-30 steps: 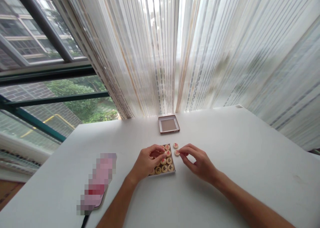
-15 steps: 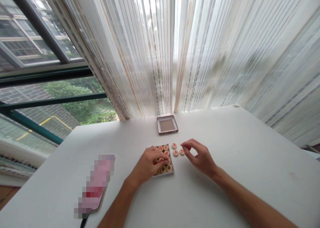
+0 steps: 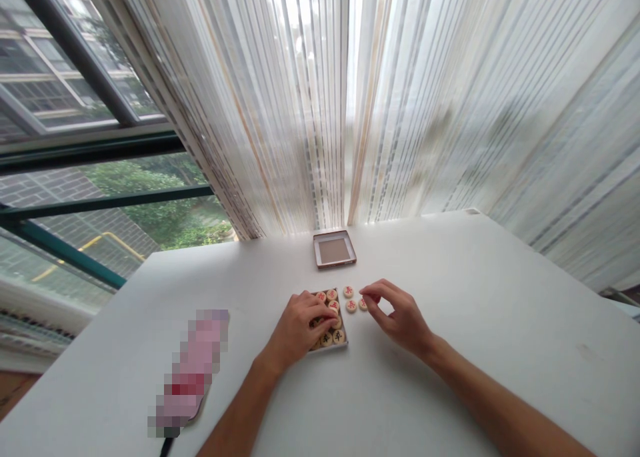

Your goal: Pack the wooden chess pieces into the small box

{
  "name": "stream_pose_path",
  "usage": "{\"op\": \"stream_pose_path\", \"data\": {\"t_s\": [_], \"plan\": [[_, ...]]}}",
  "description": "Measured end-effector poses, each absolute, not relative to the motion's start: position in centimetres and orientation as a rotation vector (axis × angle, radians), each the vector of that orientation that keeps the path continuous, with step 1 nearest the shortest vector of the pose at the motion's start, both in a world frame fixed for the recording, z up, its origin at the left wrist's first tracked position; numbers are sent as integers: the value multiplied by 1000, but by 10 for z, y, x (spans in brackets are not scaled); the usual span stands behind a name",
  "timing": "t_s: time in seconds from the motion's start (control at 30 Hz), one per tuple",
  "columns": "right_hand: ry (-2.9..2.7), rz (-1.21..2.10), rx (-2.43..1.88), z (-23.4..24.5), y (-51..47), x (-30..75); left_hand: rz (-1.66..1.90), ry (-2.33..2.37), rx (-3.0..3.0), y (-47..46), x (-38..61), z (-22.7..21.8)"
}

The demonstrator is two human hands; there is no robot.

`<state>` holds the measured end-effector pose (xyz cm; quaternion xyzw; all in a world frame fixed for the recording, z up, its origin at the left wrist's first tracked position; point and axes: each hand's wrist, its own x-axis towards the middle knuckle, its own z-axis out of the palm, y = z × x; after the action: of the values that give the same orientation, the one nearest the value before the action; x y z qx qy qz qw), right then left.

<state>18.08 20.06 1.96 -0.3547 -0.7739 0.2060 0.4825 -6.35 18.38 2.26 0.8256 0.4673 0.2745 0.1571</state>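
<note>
A small square box (image 3: 342, 345) of round wooden chess discs with red or black marks sits on the white table. My left hand (image 3: 298, 329) lies over the box's left half, fingertips curled onto the discs inside. Three loose discs lie on the table right of the box: one (image 3: 349, 291) farther away, one (image 3: 351, 305) nearer, and one (image 3: 362, 303) partly under my right fingers. My right hand (image 3: 399, 315) hovers there, thumb and fingers curved in a loose pinch at that disc. Whether either hand grips a disc is unclear.
The box's lid (image 3: 335, 250) lies upturned farther back near the striped curtain (image 3: 380, 97). A blurred pink object (image 3: 193, 370) with a dark cable lies at the left on the white table (image 3: 475, 323). A window shows at the left.
My right hand set a disc down right of the other two loose discs and stays over it. My left hand slid deeper over the box. The view shifted slightly.
</note>
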Motion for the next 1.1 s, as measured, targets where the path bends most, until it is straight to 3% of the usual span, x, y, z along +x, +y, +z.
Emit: {"op": "stream_pose_path", "data": {"t_s": [0.3,0.63,1.1], "plan": [[-1927,497,-846,18,200,181,776,1316,2275,183,-89,42],[-2578,204,-665,22,173,160,613,1356,2206,181,-121,36],[-2623,189,-784,15,177,160,716,1459,2205,188,-118,29]]}}
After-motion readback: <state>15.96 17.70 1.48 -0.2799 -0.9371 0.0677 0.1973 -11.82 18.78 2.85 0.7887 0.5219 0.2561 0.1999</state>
